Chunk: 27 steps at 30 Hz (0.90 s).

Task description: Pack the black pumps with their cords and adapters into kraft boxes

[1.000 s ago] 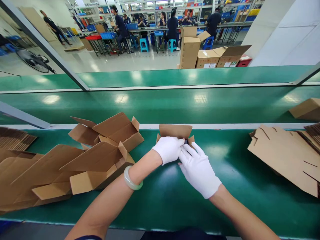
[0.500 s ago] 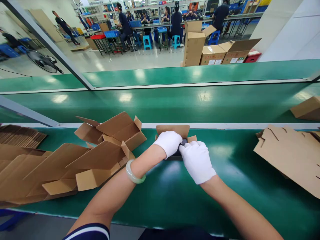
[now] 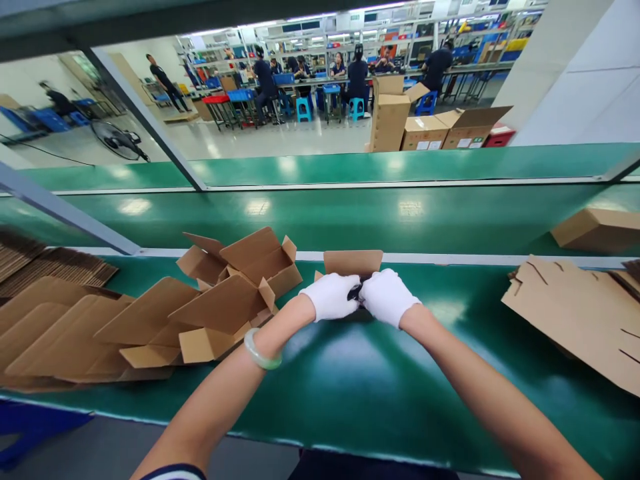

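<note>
Both my hands wear white gloves and meet over a small open cardboard box (image 3: 353, 261) on the green work surface (image 3: 325, 400). Between them is a small black object (image 3: 355, 292), mostly covered by the gloves, so its kind does not show. My left hand (image 3: 331, 297) has its fingers closed around the left side of it. From the right, my right hand (image 3: 389, 297) pinches at the same object with closed fingers. The box's back flap stands up behind the gloves, while its inside is largely hidden.
Several open cardboard boxes (image 3: 215, 307) crowd the left side, beside stacked flat cardboard (image 3: 75, 270). More flat cardboard sheets (image 3: 575, 320) lie at right. A closed-looking box (image 3: 597, 230) rests on the green belt (image 3: 325, 220) behind. A metal post (image 3: 150, 120) slants up at left.
My hands have come up from the box's inside, with the black object now between them. The right hand has shifted up and turned more level. The camera view has tilted upward slightly.
</note>
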Each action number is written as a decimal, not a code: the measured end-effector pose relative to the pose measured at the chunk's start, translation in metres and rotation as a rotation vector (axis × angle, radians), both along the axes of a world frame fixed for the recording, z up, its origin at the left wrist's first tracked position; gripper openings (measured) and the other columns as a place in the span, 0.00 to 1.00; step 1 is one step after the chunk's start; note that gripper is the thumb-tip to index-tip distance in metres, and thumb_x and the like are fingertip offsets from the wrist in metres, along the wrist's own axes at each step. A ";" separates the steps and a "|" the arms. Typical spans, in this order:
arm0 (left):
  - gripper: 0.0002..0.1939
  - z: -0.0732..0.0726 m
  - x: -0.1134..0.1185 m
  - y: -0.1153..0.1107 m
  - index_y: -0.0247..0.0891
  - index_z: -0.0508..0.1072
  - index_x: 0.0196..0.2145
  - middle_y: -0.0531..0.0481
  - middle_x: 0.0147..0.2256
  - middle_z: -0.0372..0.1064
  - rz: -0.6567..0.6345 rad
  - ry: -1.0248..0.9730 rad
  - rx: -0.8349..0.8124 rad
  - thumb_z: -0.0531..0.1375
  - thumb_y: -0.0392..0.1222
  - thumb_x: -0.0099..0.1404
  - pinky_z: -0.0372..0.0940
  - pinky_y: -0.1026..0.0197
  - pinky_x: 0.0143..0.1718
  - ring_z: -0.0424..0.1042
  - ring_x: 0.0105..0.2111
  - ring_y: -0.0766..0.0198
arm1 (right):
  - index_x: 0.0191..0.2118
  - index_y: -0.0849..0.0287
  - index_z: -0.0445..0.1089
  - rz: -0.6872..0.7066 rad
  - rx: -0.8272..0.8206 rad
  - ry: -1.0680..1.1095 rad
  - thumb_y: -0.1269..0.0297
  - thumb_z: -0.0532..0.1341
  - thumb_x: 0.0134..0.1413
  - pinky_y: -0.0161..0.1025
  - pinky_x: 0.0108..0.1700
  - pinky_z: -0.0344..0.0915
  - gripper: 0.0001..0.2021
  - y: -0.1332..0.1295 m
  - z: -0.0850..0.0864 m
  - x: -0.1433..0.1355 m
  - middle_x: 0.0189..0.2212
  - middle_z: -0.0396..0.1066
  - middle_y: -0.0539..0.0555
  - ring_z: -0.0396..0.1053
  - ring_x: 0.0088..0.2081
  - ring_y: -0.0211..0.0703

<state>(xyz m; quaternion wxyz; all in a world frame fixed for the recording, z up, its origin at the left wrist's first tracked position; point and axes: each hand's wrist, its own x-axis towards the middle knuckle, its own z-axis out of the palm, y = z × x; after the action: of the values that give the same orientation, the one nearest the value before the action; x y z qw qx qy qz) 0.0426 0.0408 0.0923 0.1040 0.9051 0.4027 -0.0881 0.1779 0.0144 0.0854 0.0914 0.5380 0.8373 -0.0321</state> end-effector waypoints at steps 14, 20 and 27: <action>0.13 0.000 0.015 -0.016 0.29 0.72 0.39 0.35 0.35 0.73 -0.057 0.077 0.020 0.53 0.30 0.57 0.67 0.50 0.34 0.73 0.34 0.48 | 0.57 0.60 0.57 -0.563 -0.089 1.328 0.57 0.56 0.51 0.44 0.45 0.66 0.27 -0.004 -0.077 0.018 0.45 0.70 0.58 0.69 0.44 0.48; 0.12 -0.018 -0.034 -0.031 0.41 0.70 0.43 0.48 0.44 0.71 0.070 -0.501 0.155 0.50 0.42 0.66 0.56 0.52 0.56 0.68 0.47 0.59 | 0.56 0.59 0.57 -0.654 -0.077 1.283 0.60 0.58 0.46 0.43 0.39 0.68 0.29 0.002 -0.074 0.003 0.41 0.71 0.57 0.70 0.37 0.46; 0.28 -0.081 -0.060 -0.025 0.37 0.46 0.61 0.41 0.62 0.48 0.580 -1.178 -0.281 0.47 0.49 0.67 0.53 0.51 0.60 0.52 0.60 0.58 | 0.54 0.58 0.59 -0.681 -0.112 1.218 0.59 0.58 0.46 0.43 0.38 0.68 0.26 0.000 -0.074 0.008 0.39 0.72 0.57 0.70 0.37 0.47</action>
<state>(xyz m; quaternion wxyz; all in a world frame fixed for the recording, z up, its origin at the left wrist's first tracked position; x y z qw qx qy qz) -0.0177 0.0156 0.0114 0.4425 0.6350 0.4904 0.4005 0.1854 0.0144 0.0112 -0.3818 0.6514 0.5213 -0.3977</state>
